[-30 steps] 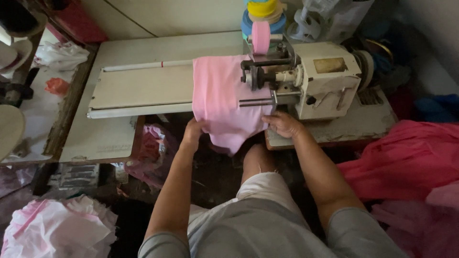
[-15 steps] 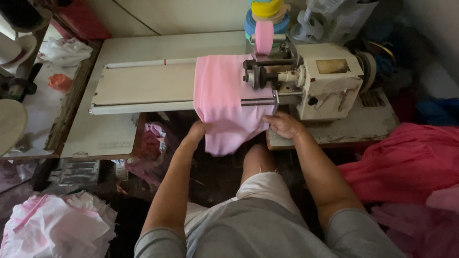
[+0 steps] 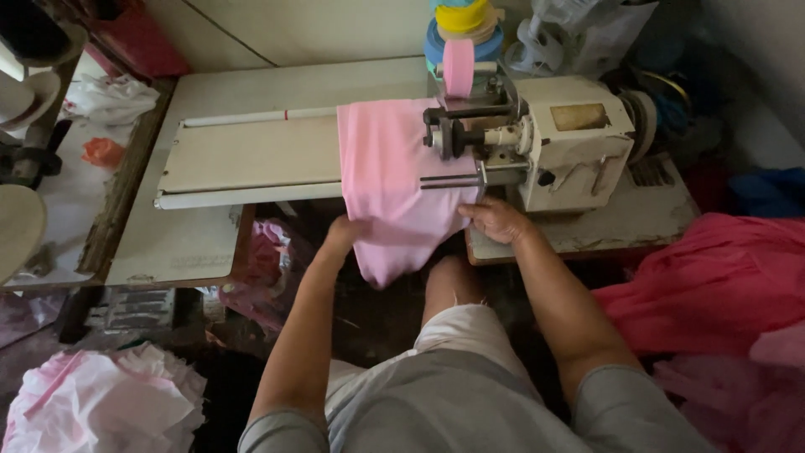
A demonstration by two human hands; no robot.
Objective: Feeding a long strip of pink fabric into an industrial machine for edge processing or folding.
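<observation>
Our left hand [image 3: 345, 233] grips the hanging left edge of the pink cloth [image 3: 394, 180], fingers curled closed around the fabric. Our right hand [image 3: 495, 220] rests on the cloth's right edge just below the sewing machine [image 3: 570, 143], fingers bent and pinching the fabric — how tightly we cannot tell. The cloth drapes over the front edge of the counter [image 3: 251, 155], immediately left of the machine, its lower end hanging between our hands. A pink tape roll [image 3: 458, 67] stands on top of the machine, with yellow and blue rolls [image 3: 463, 25] behind it. Right of the machine lies a red fabric heap [image 3: 721, 285] — and far to the machine's lower left, a pale pink pile [image 3: 101, 403] on the floor.
</observation>
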